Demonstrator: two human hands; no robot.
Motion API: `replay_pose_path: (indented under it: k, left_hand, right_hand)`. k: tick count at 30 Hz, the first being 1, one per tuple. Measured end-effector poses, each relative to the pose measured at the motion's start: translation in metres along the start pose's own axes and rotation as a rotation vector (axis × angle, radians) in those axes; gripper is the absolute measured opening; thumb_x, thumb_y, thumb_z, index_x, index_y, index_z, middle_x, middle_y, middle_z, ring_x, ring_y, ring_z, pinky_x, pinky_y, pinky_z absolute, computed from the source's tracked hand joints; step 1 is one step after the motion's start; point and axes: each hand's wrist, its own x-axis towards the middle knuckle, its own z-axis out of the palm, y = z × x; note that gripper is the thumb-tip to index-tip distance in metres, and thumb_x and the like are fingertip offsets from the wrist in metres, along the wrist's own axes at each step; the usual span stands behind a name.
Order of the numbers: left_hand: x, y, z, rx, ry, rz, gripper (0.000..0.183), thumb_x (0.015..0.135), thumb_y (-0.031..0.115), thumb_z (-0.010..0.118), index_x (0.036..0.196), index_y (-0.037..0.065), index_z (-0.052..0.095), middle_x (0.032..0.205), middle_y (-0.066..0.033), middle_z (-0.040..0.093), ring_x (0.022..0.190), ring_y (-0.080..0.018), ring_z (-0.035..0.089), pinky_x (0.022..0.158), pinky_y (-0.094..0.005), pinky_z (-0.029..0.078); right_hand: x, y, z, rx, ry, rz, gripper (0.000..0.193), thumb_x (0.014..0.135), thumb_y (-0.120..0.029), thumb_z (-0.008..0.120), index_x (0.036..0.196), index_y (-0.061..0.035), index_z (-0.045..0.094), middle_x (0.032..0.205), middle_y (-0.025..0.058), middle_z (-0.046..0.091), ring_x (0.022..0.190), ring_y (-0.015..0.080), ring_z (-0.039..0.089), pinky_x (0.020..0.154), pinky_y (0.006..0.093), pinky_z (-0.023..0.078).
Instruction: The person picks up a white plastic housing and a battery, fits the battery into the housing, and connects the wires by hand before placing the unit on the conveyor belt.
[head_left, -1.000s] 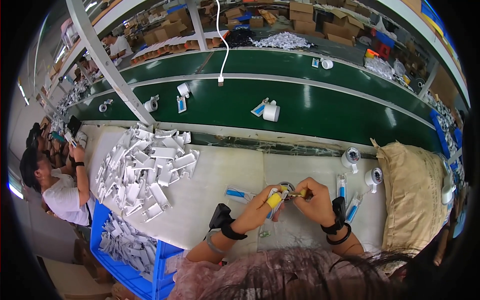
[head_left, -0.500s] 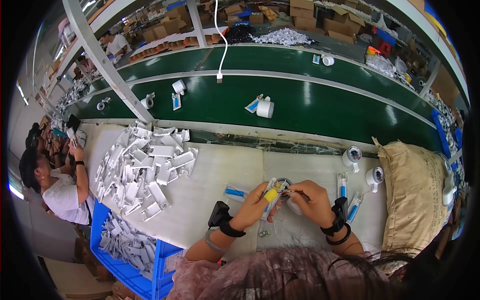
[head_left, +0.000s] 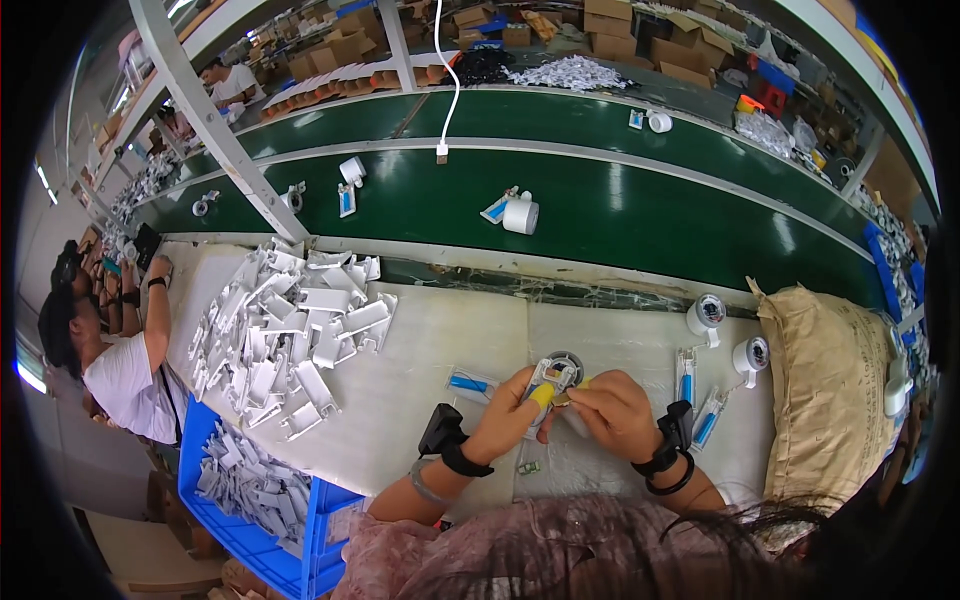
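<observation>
My left hand [head_left: 500, 428], a yellow cover on its thumb, is closed around a white plastic unit with a grey-rimmed round head [head_left: 566, 366]. Close against that unit is my right hand [head_left: 620, 415], its fingertips pinched together, with a bit of yellow at the index finger. What those fingertips hold is too small to make out. Beside my left hand lies a white housing with a blue cylindrical cell [head_left: 470, 384]. A small green circuit board [head_left: 529, 467] rests on the table below my hands.
White plastic covers [head_left: 290, 335] are heaped on the left, above a blue bin [head_left: 300, 575] of similar parts. To the right stand round-headed white units [head_left: 706, 314] and a brown sack [head_left: 825, 380]. A green conveyor [head_left: 420, 210] carries several units; a co-worker [head_left: 130, 375] sits far left.
The unit's round head has turned and shows more between my hands. My right fingers have shifted slightly down against it. Units on the conveyor have moved slightly left. The co-worker's arm has shifted.
</observation>
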Motion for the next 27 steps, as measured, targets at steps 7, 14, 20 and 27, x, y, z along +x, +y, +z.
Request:
replay_pose_path:
  k: [7,14,20,27]
  left_hand:
    - [-0.005,0.0,0.001,0.03,-0.036,0.094,0.036,0.093,0.0,0.045,0.128,0.001,0.044,0.095,-0.006,0.059,0.067,-0.0126,0.057,0.056,-0.0279,0.051]
    - [-0.006,-0.004,0.001,0.098,-0.073,0.113,0.034,0.096,0.005,0.044,0.129,0.002,0.043,0.1,-0.0052,0.056,0.075,-0.0112,0.056,0.064,-0.0269,0.049]
    - [-0.009,0.002,0.005,0.218,-0.095,0.167,0.034,0.094,0.005,0.04,0.128,0.002,0.044,0.097,-0.0047,0.055,0.077,-0.011,0.055,0.066,-0.0272,0.049]
    - [-0.012,0.007,0.008,0.336,-0.079,0.189,0.036,0.093,0.005,0.042,0.129,0.001,0.044,0.093,-0.0053,0.054,0.078,-0.0122,0.055,0.069,-0.0289,0.05]
  right_hand:
    - [-0.005,-0.002,0.007,-0.008,0.065,0.057,0.02,0.071,0.001,0.074,0.089,-0.0043,0.067,0.085,0.0092,0.067,0.076,0.0278,0.064,0.069,0.0367,0.052]
    - [-0.007,-0.006,0.007,-0.028,0.083,0.073,0.022,0.069,0.002,0.075,0.087,-0.0063,0.067,0.085,0.008,0.064,0.077,0.0277,0.062,0.068,0.0366,0.051]
    - [-0.011,-0.004,0.01,-0.012,0.115,0.089,0.024,0.066,0.0,0.077,0.086,-0.0082,0.068,0.086,0.0061,0.06,0.076,0.0265,0.058,0.066,0.0355,0.048]
    - [-0.008,-0.006,0.01,-0.024,0.141,0.086,0.024,0.065,0.001,0.077,0.086,-0.0085,0.068,0.084,0.0063,0.059,0.074,0.0266,0.057,0.065,0.0357,0.046]
